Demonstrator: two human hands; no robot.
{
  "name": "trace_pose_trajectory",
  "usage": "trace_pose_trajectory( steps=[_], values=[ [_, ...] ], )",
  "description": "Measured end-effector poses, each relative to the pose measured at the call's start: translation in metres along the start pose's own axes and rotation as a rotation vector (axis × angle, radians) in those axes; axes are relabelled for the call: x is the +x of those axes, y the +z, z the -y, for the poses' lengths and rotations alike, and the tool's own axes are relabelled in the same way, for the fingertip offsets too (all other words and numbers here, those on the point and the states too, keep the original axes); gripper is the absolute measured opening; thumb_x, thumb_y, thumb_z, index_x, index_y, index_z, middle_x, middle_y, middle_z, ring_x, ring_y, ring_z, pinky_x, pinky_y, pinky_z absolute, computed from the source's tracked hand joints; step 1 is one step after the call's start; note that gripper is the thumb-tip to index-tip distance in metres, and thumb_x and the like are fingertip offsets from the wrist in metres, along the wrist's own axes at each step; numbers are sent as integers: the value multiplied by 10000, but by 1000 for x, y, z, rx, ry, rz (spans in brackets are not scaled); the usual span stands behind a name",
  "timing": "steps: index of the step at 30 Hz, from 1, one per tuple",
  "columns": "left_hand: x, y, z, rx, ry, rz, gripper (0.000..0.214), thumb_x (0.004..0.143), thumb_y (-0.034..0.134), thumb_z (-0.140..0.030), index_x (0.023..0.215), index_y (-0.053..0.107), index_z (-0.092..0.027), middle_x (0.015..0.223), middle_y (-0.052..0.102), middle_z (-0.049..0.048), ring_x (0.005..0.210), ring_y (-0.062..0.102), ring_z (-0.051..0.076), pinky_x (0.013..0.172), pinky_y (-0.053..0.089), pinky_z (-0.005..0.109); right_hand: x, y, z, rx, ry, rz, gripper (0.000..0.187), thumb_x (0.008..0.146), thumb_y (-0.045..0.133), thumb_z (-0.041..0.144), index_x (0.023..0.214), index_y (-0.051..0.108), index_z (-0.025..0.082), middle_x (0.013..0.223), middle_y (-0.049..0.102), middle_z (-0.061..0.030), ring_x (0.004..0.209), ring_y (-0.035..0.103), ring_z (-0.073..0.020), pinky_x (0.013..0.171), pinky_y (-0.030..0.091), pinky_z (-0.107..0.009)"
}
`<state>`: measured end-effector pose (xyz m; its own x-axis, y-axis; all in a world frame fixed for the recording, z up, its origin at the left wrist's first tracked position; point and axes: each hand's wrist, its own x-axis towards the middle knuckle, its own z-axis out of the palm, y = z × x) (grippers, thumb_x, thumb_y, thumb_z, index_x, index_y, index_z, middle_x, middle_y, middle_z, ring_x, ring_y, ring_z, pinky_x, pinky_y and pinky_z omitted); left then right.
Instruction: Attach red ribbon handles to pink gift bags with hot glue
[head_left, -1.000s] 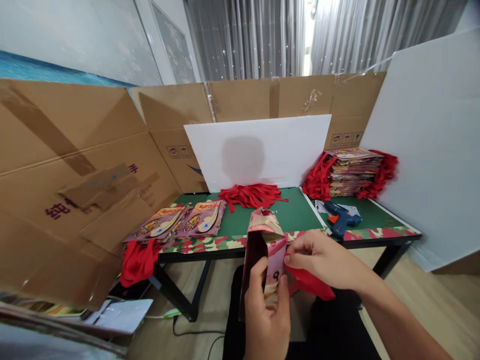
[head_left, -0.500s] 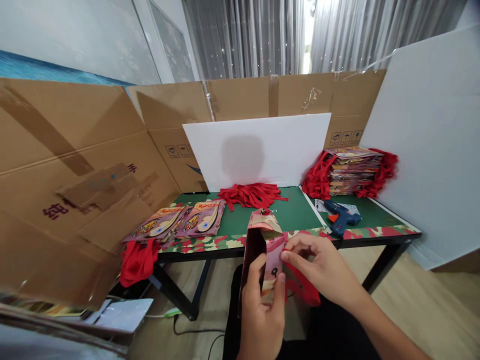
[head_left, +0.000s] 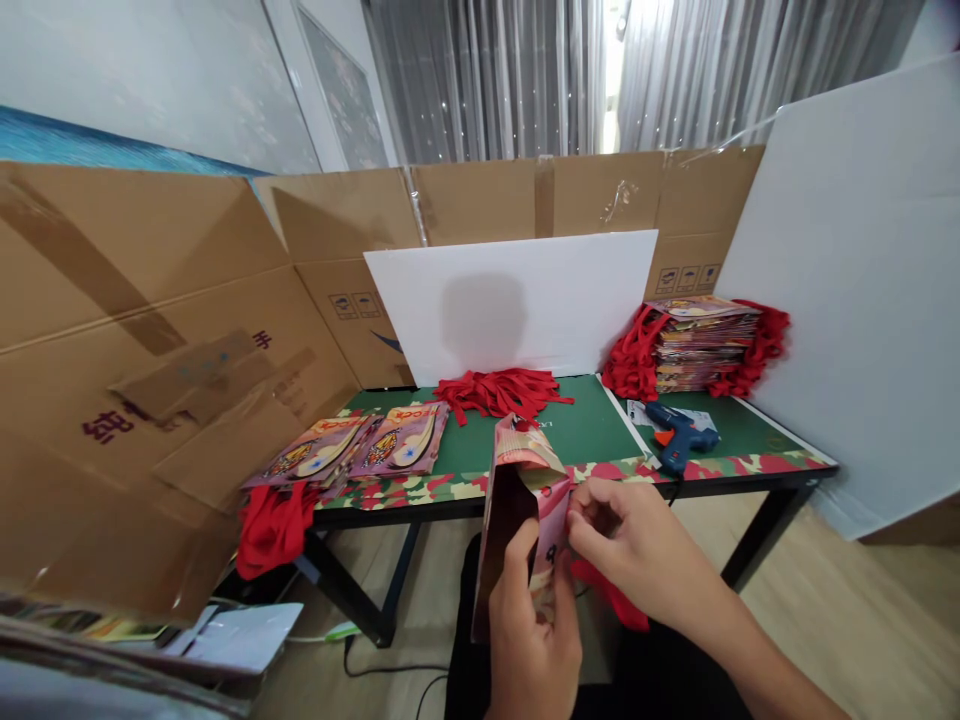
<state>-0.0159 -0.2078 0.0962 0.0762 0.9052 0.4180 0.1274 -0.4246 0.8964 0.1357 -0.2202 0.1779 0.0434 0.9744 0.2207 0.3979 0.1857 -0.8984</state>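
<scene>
Green table (head_left: 600, 428), grey curtains (head_left: 495, 80) beyond; left fingers (head_left: 517, 562) grip box (head_left: 552, 508), right fingers (head_left: 591, 540) pinch red strap (head_left: 616, 598).

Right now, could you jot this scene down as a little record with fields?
Left hand: grips an open bag
Right hand: pinches at the bag's side, seemingly on a red strap
Table, left: flat bags in two piles
Table, back: loose straps before a white board
Table, right: glue gun in front of a bag stack
</scene>
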Motion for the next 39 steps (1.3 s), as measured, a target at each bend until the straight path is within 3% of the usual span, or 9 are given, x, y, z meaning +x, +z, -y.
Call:
trace_pose_trajectory(
  steps=[3,8,10,14,19,22,25,34,39],
  values=[
    [3,-3,-4,55,15,-9,414,914,690,-355,1297,634,-208,1258,709,149,1162,698,292,922,614,370,-3,-1,0,43,-32,22,173,928,553,230,814,673,178,760,691,-8,684,616,-137,637,458,-228],
    [8,-5,-8,6,-45,83,487,930,675,-408,1363,597,-200,1218,729,147,939,765,252,747,644,306,-1,12,-25,283,-71,-189,177,928,667,353,903,658,178,811,690,-17,732,642,-138,699,501,-225],
    [11,-6,-7,55,-4,95,465,934,671,-402,1353,625,-203,1241,724,141,1010,755,260,807,640,313,1,16,-37,318,-95,-247,196,908,703,362,857,676,175,777,680,-16,697,623,-129,667,491,-217],
    [18,-8,-5,233,199,79,373,955,649,-331,1307,680,-214,1254,727,103,1130,720,250,966,600,330,0,16,-52,251,-206,-259,121,937,687,298,917,756,201,905,713,-42,815,655,-139,743,513,-222],
    [27,-8,-15,300,519,62,408,947,641,-157,1348,648,-231,1269,719,75,1131,718,199,942,598,245,-3,14,-48,431,-368,-339,72,962,658,196,994,695,250,979,619,-15,846,622,-100,726,515,-189],
    [47,-4,-21,327,726,98,496,926,621,-46,1386,608,-231,1281,713,63,1170,695,176,1016,561,240,7,14,-46,560,-410,-467,97,939,695,180,894,618,217,914,592,2,850,615,-96,740,518,-188],
    [78,5,-16,344,767,206,453,942,604,-48,1353,609,-239,1250,725,39,1150,702,149,1033,544,221,24,14,-54,613,-391,-536,123,914,735,208,875,618,196,900,631,-7,866,641,-109,779,531,-214],
    [160,48,51,260,514,526,391,1011,497,-192,1384,614,-215,1328,655,93,1138,691,173,939,597,260,96,14,-139,682,-79,-573,318,823,778,406,929,606,160,841,692,-47,763,660,-156,704,530,-265],
    [214,76,113,453,604,726,453,976,431,-89,1364,636,-195,1365,652,89,1244,643,198,1075,532,344,121,5,-192,37,-175,-634,118,969,554,286,1016,572,180,1028,647,-92,970,635,-211,872,530,-368]
  ],
)
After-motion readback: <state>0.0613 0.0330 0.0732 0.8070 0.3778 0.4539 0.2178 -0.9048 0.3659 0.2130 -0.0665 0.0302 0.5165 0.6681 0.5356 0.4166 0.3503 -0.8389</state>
